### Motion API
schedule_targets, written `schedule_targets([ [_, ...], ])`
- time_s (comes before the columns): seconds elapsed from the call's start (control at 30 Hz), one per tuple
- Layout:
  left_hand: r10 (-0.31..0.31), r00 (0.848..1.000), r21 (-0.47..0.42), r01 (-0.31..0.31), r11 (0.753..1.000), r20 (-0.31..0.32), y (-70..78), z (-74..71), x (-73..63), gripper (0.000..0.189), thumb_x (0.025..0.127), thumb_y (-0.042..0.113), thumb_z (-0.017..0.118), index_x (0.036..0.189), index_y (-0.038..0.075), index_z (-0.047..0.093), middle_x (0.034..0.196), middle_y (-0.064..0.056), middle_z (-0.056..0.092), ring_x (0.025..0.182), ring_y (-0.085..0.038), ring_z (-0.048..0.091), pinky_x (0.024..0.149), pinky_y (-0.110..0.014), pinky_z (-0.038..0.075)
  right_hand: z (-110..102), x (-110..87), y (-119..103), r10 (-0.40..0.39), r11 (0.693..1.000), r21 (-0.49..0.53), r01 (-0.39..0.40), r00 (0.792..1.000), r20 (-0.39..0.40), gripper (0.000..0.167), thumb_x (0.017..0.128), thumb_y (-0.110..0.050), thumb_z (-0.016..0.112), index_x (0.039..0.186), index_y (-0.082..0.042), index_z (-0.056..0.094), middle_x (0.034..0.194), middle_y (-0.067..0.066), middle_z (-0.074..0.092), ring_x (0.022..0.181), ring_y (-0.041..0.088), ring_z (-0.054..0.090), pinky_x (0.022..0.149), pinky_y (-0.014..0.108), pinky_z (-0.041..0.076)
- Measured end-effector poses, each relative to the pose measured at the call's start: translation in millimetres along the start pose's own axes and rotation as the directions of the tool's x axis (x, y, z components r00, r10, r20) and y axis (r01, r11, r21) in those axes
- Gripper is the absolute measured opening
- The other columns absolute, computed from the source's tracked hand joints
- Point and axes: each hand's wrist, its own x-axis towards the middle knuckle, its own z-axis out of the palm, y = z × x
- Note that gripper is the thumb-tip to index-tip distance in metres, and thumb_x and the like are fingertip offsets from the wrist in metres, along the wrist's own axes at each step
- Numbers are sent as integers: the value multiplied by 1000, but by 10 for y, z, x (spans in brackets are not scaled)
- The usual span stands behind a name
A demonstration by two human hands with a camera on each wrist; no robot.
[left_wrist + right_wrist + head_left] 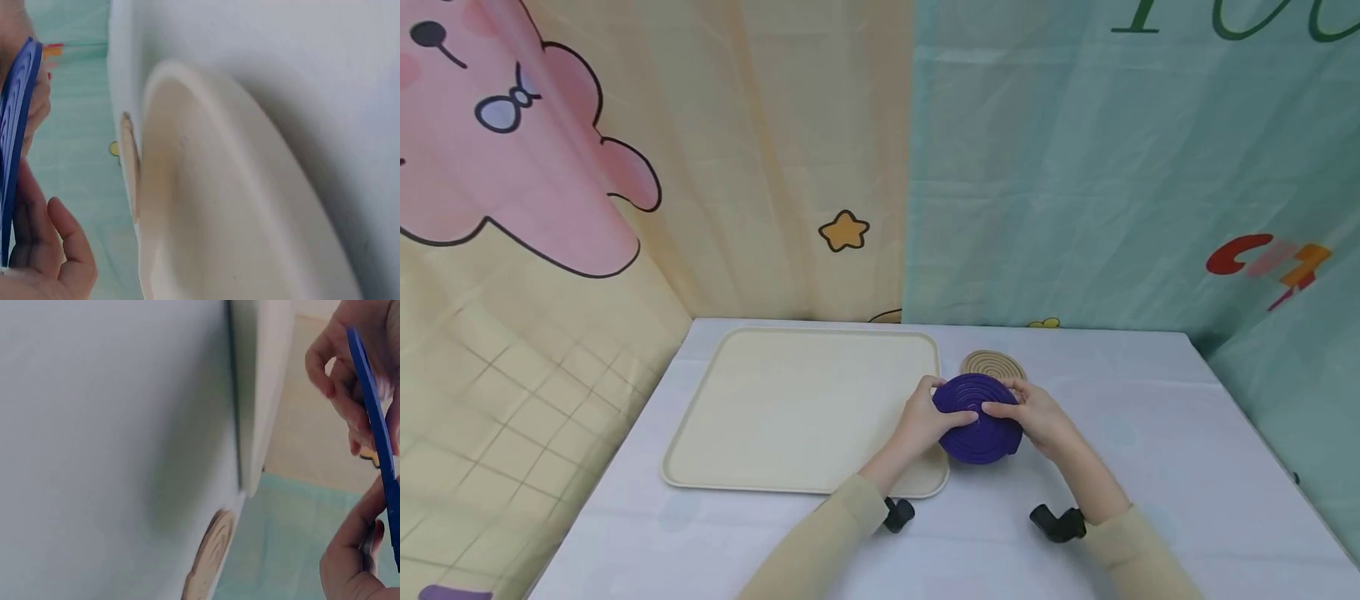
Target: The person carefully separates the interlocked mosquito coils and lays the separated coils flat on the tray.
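A round purple coaster with concentric rings is held up between both hands, tilted so its ringed face shows in the head view. My left hand pinches its left side, thumb across the face and fingers behind. On the opposite side my right hand grips it the same way, the two thumbtips close together near the middle. In the wrist views the coaster looks thin and is seen edge-on. Just behind it, a tan ringed coaster lies on the table, its near part hidden.
A large cream tray with a raised rim lies left of the coasters, its right edge partly under my left forearm. The white-covered table extends to the right. Printed curtains hang behind it.
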Motion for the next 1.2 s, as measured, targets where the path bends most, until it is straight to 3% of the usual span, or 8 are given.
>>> schedule_targets([
  [0.2,-27,996,-211,8,978,-88,-11,-96,-115,66,79,32,82,132,8,50,134,-16,58,122,-33,57,103,-47,49,210,-95,-125,-43,974,220,60,996,-83,47,90,-13,70,129,2,47,115,6,64,92,5,64,81,18,55],
  [0.4,-25,985,-397,-46,917,-171,-40,-136,-210,56,79,25,81,126,5,56,127,-15,63,119,-31,60,104,-45,49,460,-150,-189,-23,888,451,90,988,-153,30,92,-5,65,118,-5,50,100,-12,65,91,2,66,81,17,55],
  [0.57,-63,967,-505,-74,860,-248,-86,-126,-293,67,80,24,81,137,5,52,135,-15,60,127,-31,56,110,-44,44,699,-172,-209,-14,826,553,110,984,-176,43,93,-3,62,132,0,44,104,-10,66,94,2,66,85,18,55],
  [0.63,-74,958,-529,-89,844,-278,-111,-131,-316,68,80,24,81,139,6,51,136,-14,60,127,-30,56,110,-42,44,772,-178,-208,-15,819,563,110,985,-171,51,93,-2,62,139,2,40,109,-7,65,95,3,66,86,18,55],
  [0.73,-77,950,-534,-102,839,-303,-136,-171,-338,67,80,25,81,138,7,53,135,-14,61,126,-29,57,109,-41,45,829,-180,-193,-23,836,536,113,985,-171,50,93,-3,63,137,4,41,109,-4,65,94,4,67,85,19,56],
  [0.87,-30,956,-461,-113,880,-293,-137,-255,-368,66,80,26,81,137,6,54,134,-14,62,124,-30,58,107,-42,47,803,-163,-174,-55,901,411,138,977,-208,39,92,-8,67,125,0,48,108,-2,64,92,4,64,82,17,54],
  [1.0,14,963,-396,-124,910,-269,-122,-329,-388,62,78,23,83,133,5,58,129,-14,65,120,-29,61,105,-43,49,703,-152,-206,-108,951,250,184,951,-289,35,90,-12,72,118,-1,54,101,-4,60,90,4,58,78,13,50],
  [1.2,11,972,-344,-94,934,-236,-140,-394,-376,57,77,27,83,126,5,63,121,-14,69,113,-27,65,101,-42,51,603,-169,-226,-192,967,94,237,919,-345,30,86,-12,76,107,2,62,86,-8,58,81,6,56,68,14,48],
])
